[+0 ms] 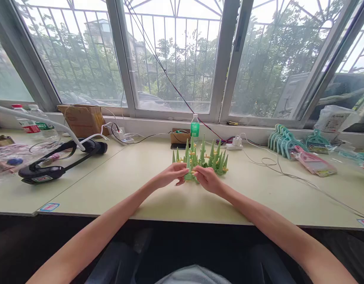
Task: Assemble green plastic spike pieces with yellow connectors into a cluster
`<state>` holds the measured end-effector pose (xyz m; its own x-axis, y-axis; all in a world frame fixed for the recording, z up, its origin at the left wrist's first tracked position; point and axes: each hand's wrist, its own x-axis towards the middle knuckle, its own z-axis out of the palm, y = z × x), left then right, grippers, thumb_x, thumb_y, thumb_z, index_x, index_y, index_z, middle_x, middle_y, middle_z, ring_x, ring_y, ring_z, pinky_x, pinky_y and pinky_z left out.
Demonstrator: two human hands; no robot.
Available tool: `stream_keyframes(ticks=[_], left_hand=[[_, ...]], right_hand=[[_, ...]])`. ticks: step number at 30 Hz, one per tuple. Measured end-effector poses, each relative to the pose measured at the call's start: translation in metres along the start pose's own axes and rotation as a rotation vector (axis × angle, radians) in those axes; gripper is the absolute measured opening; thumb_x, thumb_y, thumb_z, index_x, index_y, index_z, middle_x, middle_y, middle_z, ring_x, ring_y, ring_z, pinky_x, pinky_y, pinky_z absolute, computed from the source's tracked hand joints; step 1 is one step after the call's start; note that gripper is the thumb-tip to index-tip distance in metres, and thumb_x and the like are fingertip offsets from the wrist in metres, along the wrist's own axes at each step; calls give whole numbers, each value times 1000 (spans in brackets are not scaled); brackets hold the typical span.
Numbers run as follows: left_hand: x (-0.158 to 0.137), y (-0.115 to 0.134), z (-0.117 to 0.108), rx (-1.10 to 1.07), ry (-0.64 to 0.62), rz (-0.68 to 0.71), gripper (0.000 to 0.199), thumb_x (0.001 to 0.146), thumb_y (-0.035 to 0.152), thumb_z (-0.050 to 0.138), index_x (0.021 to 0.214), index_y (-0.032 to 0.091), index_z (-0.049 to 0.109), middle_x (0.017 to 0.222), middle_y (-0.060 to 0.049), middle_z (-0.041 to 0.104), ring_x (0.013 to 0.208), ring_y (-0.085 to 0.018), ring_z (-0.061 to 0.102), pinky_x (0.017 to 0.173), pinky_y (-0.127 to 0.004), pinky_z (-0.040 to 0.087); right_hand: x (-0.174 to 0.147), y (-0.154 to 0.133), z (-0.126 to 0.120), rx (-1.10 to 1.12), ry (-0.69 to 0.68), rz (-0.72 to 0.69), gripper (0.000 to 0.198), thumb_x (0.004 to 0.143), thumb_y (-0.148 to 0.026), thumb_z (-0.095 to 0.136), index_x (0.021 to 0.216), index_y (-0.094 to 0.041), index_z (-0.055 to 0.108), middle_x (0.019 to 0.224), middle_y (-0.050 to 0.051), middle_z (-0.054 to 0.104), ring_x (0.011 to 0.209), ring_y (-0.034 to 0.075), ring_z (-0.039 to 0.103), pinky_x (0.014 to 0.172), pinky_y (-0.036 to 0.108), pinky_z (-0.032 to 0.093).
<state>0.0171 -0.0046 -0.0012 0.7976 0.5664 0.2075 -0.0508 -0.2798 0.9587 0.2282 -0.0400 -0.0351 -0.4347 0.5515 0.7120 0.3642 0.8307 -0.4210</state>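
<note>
Several green, pointed plastic spikes (213,157) with small yellow parts between them stand in a cluster on the table (158,201). At the near left of the cluster, my left hand (173,174) has its thumb and fingers closed on one green spike (188,172), which points upward. My right hand (209,180) is curled in a pinch just right of that spike. A small yellowish bit shows at its fingertips, too small to name. Both forearms reach in over the table's front edge.
Behind the spikes stand a green-labelled bottle (195,128) and a small brown box (179,136). A black headset (62,161) lies left, near a cardboard box (83,120). Teal hangers (284,142), a pink packaged item (315,161) and a white cable (303,179) are on the right.
</note>
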Motion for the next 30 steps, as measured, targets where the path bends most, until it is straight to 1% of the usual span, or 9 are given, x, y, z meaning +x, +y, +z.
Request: stream_keyframes(ticks=[5, 11, 14, 17, 20, 22, 24, 27, 30], left_hand=[[0, 1, 1, 121, 18, 49, 37, 91, 48, 60, 83, 12, 59, 60, 4, 43, 46, -7, 46, 44, -22, 36], [0, -1, 6, 248, 72, 110, 37, 91, 47, 60, 75, 14, 54, 52, 6, 41, 44, -7, 41, 44, -21, 34], [0, -2, 9, 329, 125, 130, 39, 90, 47, 60, 71, 15, 52, 50, 6, 40, 44, -6, 39, 43, -20, 33], [1, -3, 10, 432, 153, 160, 37, 91, 46, 59, 74, 13, 56, 52, 5, 43, 46, -6, 38, 46, -19, 35], [2, -7, 9, 540, 169, 221, 35, 92, 44, 57, 81, 12, 63, 61, 2, 49, 51, -7, 41, 49, -20, 38], [3, -9, 7, 613, 174, 261, 33, 93, 43, 56, 84, 12, 64, 69, 0, 53, 55, -7, 43, 51, -19, 39], [4, -11, 6, 683, 167, 299, 32, 95, 41, 54, 86, 13, 65, 72, -2, 56, 57, -8, 45, 52, -20, 39], [4, -11, 5, 772, 156, 377, 34, 96, 42, 53, 85, 13, 65, 69, -2, 56, 58, -10, 48, 52, -21, 39], [3, -12, 5, 881, 168, 470, 35, 98, 42, 50, 81, 14, 63, 66, -1, 52, 55, -10, 45, 51, -22, 38]], right_hand=[[0, -2, 1, 35, -4, 55, 41, 104, -46, 31, 72, -21, 37, 53, -6, 35, 47, 8, 28, 49, 22, 25], [0, 0, 2, 4, 2, 97, 43, 104, -49, 28, 70, -22, 26, 54, -7, 25, 48, 8, 20, 48, 24, 20], [1, 1, 3, -22, 12, 111, 43, 104, -47, 27, 69, -22, 26, 55, -7, 24, 49, 9, 20, 49, 24, 21], [1, 1, 3, -52, 12, 142, 44, 104, -46, 26, 68, -21, 29, 56, -6, 27, 51, 9, 21, 50, 24, 22], [1, 2, 3, -72, 13, 162, 44, 104, -45, 27, 67, -21, 29, 56, -6, 26, 52, 9, 21, 51, 24, 22], [0, 3, 3, -72, 18, 173, 45, 104, -45, 28, 66, -21, 29, 56, -6, 25, 52, 9, 21, 51, 24, 22], [0, 3, 3, -64, 22, 189, 45, 104, -44, 28, 65, -20, 28, 56, -6, 24, 52, 9, 21, 51, 25, 21], [1, 2, 4, -48, 27, 216, 47, 103, -46, 28, 64, -20, 27, 55, -6, 23, 51, 9, 21, 51, 25, 21], [2, 1, 5, -34, 38, 251, 50, 102, -49, 27, 61, -21, 25, 55, -5, 21, 50, 9, 20, 50, 26, 20]])
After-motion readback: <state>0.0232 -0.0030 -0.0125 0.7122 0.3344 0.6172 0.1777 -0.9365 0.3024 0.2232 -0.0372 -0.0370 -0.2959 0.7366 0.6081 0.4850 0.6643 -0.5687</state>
